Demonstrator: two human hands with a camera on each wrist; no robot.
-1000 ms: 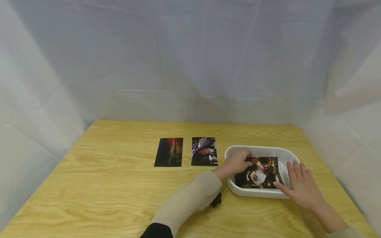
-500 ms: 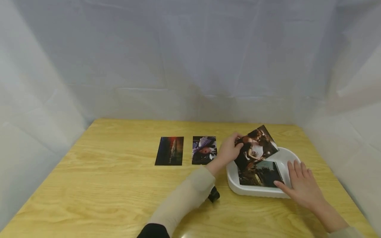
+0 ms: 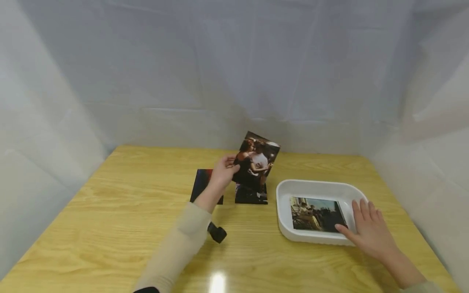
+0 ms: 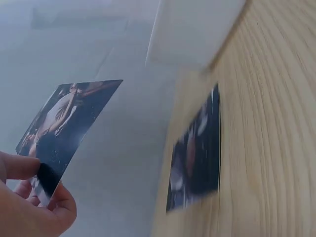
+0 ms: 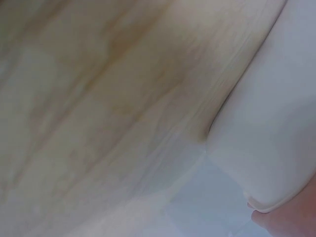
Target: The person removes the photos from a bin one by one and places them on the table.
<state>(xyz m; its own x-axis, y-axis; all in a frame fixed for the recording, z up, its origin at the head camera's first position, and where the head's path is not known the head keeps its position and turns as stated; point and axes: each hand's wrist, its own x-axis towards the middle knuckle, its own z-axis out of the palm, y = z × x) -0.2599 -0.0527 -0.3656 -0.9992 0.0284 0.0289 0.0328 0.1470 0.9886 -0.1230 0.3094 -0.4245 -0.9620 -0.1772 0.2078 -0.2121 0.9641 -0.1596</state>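
My left hand [image 3: 222,174] pinches a photo print [image 3: 257,160] of an embracing couple between thumb and fingers. The print is tilted above the table and partly covers a photo with purple in it [image 3: 253,196]. In the left wrist view, the held print [image 4: 74,123] is apart from the photo lying on the wood [image 4: 197,153]. At the right stands a white tray [image 3: 311,239], with another photo [image 3: 318,213] flat inside. My right hand [image 3: 373,232] rests on the tray's right rim, fingers straight, thumb by that photo's corner.
A dark blue and red photo [image 3: 199,185] lies left of the purple one, partly behind my left hand. Below my left wrist is a small black object [image 3: 218,234]. White sheeting [image 3: 234,73] hangs behind and beside the wooden table [image 3: 91,228].
My left hand has lifted the couple print out of the tray and carried it left, over the purple photo. A different photo in the tray is uncovered. My right hand has stayed put.
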